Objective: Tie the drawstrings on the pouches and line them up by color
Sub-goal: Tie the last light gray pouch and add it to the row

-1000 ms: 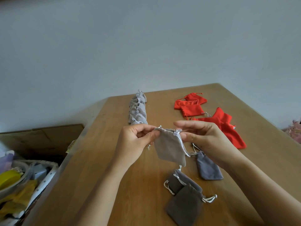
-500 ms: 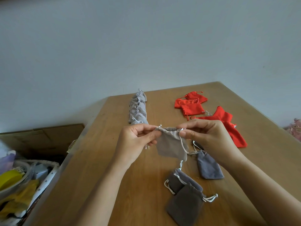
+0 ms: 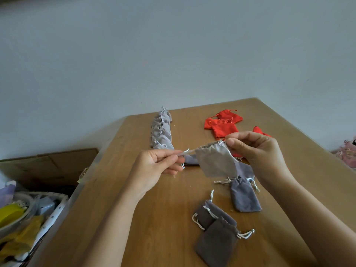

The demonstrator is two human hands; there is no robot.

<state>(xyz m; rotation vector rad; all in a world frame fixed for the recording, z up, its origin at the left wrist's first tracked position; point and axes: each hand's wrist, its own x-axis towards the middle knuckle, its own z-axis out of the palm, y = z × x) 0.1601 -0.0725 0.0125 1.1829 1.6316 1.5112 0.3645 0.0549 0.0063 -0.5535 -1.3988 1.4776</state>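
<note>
**Pouch held by its cords between two hands**

Pouch (image 3: pixel 215 162) of soft, velvety pale grey cloth, roughly rectangular, hangs in the air just above the middle of a wooden table (image 3: pixel 134 189). Its puckered mouth is uppermost and runs left to right, rising slightly toward the right. Its long axis points down toward the tabletop.

The left hand (image 3: pixel 156 166) pinches a thin pale cord (image 3: pixel 189 151) between thumb and fingertips, and the cord stretches taut from the left end of the mouth. The right hand (image 3: pixel 256 151) pinches the right end of the mouth, fingers curled.

At the far left of the table, a row of pale grey pouches (image 3: pixel 161 130) overlaps in a line running away from the person. Red pouches (image 3: pixel 223 124) lie in a loose cluster at the far right. Nearer, a blue-grey pouch (image 3: pixel 244 197) lies flat, and two dark brown-grey pouches (image 3: pixel 215 239) with white cords overlap. Beyond the table's left edge are a cardboard box (image 3: pixel 48 164) and a basket (image 3: pixel 54 209).
</note>
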